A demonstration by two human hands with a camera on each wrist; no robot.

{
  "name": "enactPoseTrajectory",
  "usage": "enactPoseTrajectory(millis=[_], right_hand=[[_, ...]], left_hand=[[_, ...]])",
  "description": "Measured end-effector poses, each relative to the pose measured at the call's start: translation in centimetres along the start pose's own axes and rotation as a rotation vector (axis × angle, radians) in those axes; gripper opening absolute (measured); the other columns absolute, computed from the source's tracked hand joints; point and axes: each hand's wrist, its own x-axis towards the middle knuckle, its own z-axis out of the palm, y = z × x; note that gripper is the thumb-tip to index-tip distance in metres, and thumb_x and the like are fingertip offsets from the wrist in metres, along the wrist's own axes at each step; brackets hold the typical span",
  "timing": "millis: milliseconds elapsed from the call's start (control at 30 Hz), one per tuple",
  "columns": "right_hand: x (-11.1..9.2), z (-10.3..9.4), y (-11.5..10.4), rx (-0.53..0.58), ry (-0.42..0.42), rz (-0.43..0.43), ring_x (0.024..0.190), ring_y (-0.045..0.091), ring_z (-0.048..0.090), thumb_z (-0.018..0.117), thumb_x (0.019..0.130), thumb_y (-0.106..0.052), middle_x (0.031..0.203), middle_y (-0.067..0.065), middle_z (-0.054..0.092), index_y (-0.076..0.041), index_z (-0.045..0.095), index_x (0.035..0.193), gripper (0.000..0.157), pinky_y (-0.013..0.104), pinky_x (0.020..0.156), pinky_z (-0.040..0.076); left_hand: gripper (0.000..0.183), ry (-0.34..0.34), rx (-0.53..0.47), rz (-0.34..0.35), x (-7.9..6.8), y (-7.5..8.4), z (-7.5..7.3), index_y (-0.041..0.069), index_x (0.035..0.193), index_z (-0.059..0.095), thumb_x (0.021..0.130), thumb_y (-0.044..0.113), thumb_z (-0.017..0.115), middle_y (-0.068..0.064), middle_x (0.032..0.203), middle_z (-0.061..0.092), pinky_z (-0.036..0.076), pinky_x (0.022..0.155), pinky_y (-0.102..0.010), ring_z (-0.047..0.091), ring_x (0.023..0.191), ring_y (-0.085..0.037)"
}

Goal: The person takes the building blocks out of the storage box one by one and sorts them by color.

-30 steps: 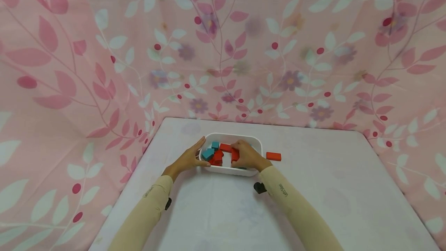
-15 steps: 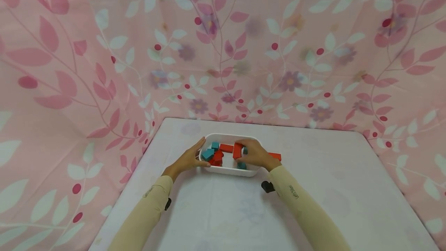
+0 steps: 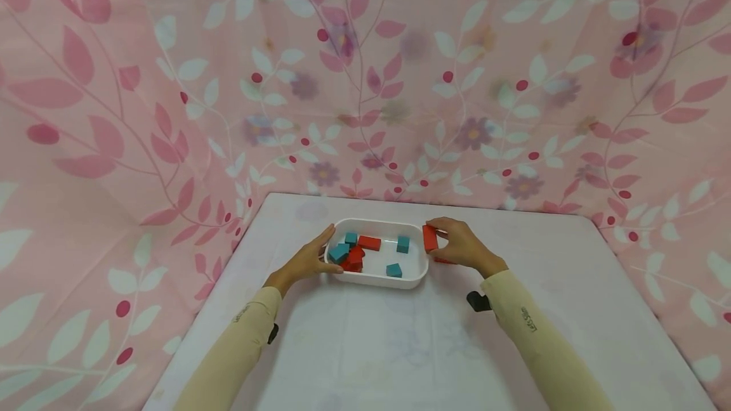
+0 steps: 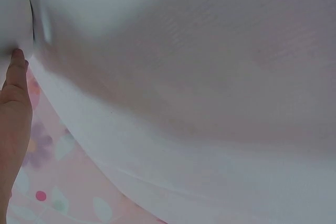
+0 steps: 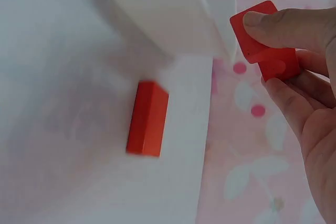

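Note:
A white tray (image 3: pixel 374 279) holds teal blocks (image 3: pixel 403 245) and red blocks (image 3: pixel 369 243), most heaped toward its left end. My left hand (image 3: pixel 306 260) spans that end, thumb by the front rim and straight fingers along the left side. In the left wrist view, the fingers (image 4: pixel 18 74) touch the tray's wall. Just past the right rim, my right hand (image 3: pixel 461 245) pinches a red block (image 3: pixel 430 239) between thumb and fingers. The right wrist view shows the thumb on this block's flat face. Beneath that hand, another red block (image 5: pixel 147 119) lies on the table.
The table (image 3: pixel 365 347) has a pale cloth over it. Its far edge meets a pink floral curtain (image 3: pixel 365 81), which also hangs at both sides. Dark camera mounts (image 3: pixel 478 301) sit under the wrists.
My right hand has lifted the red block from inside the tray and carried it right, past the rim, over the loose red block. The left hand stays at the tray's left end.

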Motion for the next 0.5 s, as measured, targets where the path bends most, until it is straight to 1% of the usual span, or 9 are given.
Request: enactPoseTrajectory(millis=[100, 233, 367, 500], right_hand=[[-1.2, -0.9, 1.3, 0.014, 0.017, 0.049, 0.119, 0.036, 0.056, 0.084, 0.075, -0.008, 0.132, 0.017, 0.056, 0.002, 0.055, 0.133, 0.065, 0.048, 0.094, 0.049], [-2.6, -1.6, 3.3, 0.014, 0.042, 0.107, 0.119, 0.038, 0.056, 0.084, 0.075, -0.009, 0.13, 0.018, 0.057, 0.002, 0.056, 0.132, 0.064, 0.051, 0.093, 0.049], [-3.8, -1.8, 5.1, 0.012, 0.064, 0.123, 0.118, 0.04, 0.056, 0.082, 0.074, -0.005, 0.13, 0.02, 0.057, 0.004, 0.056, 0.131, 0.063, 0.051, 0.093, 0.049], [-4.6, -1.4, 6.8, 0.016, 0.073, 0.133, 0.117, 0.042, 0.057, 0.081, 0.075, -0.002, 0.129, 0.023, 0.057, 0.006, 0.055, 0.131, 0.062, 0.05, 0.093, 0.049]], left_hand=[[0.117, -0.006, 0.002, -0.001, 0.0, 0.0, 0.0, 0.023, 0.158, 0.011, 0.071, 0.039, 0.086, 0.005, 0.163, 0.009, 0.035, 0.109, -0.044, 0.032, 0.141, -0.035], [0.116, -0.014, 0.005, -0.007, -0.1, 0.2, 0.0, 0.023, 0.158, 0.01, 0.072, 0.04, 0.086, 0.006, 0.163, 0.008, 0.036, 0.108, -0.044, 0.032, 0.141, -0.035], [0.115, -0.005, -0.006, -0.019, -0.1, 0.4, -0.1, 0.024, 0.158, 0.011, 0.073, 0.038, 0.086, 0.005, 0.163, 0.01, 0.036, 0.107, -0.046, 0.032, 0.141, -0.036], [0.115, -0.005, 0.009, -0.013, -0.1, 0.3, 0.0, 0.023, 0.158, 0.011, 0.072, 0.038, 0.086, 0.004, 0.163, 0.009, 0.036, 0.108, -0.045, 0.032, 0.141, -0.036]])
